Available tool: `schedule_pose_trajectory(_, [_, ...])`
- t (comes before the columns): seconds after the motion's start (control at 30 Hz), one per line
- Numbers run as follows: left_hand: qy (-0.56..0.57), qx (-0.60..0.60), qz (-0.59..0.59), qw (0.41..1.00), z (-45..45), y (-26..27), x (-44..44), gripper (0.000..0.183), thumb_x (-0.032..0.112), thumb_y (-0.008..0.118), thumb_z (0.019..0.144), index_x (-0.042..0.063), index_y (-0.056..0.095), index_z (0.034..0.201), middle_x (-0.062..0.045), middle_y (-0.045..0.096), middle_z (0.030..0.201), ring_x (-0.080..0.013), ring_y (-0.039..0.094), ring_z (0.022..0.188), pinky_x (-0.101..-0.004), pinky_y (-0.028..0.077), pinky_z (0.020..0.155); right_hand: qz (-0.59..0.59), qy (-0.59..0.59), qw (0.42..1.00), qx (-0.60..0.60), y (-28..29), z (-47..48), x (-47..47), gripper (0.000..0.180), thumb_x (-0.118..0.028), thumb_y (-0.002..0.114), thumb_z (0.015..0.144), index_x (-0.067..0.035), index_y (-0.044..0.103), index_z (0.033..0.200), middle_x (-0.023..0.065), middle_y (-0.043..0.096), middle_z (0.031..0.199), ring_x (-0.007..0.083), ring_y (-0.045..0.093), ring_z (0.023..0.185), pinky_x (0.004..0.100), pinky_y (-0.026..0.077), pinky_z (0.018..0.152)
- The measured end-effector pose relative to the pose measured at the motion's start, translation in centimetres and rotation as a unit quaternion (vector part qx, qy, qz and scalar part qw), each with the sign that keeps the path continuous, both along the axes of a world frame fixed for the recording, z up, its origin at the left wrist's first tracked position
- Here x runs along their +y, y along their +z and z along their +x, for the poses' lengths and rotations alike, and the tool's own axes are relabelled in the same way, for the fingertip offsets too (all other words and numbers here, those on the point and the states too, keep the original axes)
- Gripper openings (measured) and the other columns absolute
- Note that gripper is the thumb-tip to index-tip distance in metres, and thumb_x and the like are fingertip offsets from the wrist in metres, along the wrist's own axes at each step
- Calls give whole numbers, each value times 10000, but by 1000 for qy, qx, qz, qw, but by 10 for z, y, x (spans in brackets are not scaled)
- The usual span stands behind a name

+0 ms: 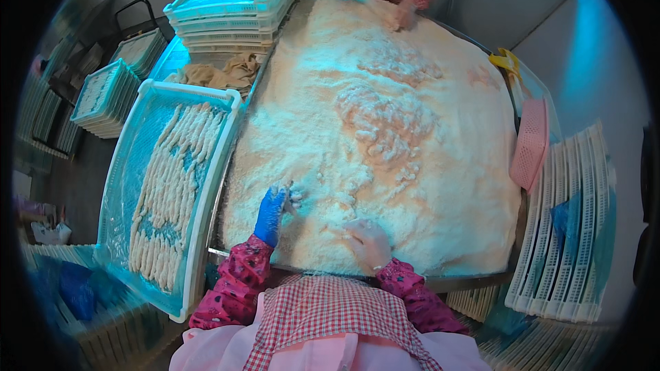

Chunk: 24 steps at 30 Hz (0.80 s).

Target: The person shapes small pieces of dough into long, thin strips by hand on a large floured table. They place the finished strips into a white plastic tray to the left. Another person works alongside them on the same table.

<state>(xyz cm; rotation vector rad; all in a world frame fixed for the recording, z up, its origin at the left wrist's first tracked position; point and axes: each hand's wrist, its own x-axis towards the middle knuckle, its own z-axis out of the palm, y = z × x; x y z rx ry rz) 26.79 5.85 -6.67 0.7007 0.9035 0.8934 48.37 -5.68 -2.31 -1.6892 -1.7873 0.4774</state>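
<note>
A wide metal-edged table before me is covered by a thick layer of pale breadcrumb-like coating (319, 129). My left hand (273, 212), in a blue glove, is at the near left of this layer. Crumbs cling to its fingers, and I cannot tell whether they hold a piece. Farther right, my right hand (368, 243) touches the crumbs with bent fingers; what lies under them is hidden. Beyond both hands lies a heap of moist, partly coated pieces (386, 121). A plastic-lined white tray (121, 175) on the left carries rows of coated strips (167, 185).
Stacked trays (221, 23) and a crumpled tan cloth (227, 72) stand beyond the lined tray. Across the table, another person's hand (405, 14) touches the crumbs. A pink plastic basket (530, 144) is at the right edge, near slatted white trays (564, 232).
</note>
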Motion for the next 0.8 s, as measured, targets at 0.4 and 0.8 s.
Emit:
schedule_pose_trajectory(0.4, [200,-239,-235,921,-40,27,-44,370,260,462,923,93,431,1252,12,519,765,-90,477,592,-224,436,548,0,101,985,-141,6,-11,24,260,-134,659,702,-130,645,962,75,639,933,262,585,783,372,461,701])
schedule_pose_trajectory(0.8, [446,266,153,841,-434,1,-24,460,444,359,929,69,513,1145,-81,572,1041,-139,519,848,-314,447,809,-42,-28,993,103,-15,2,38,408,2,595,716,-24,558,1121,137,582,1047,256,557,942,333,429,832])
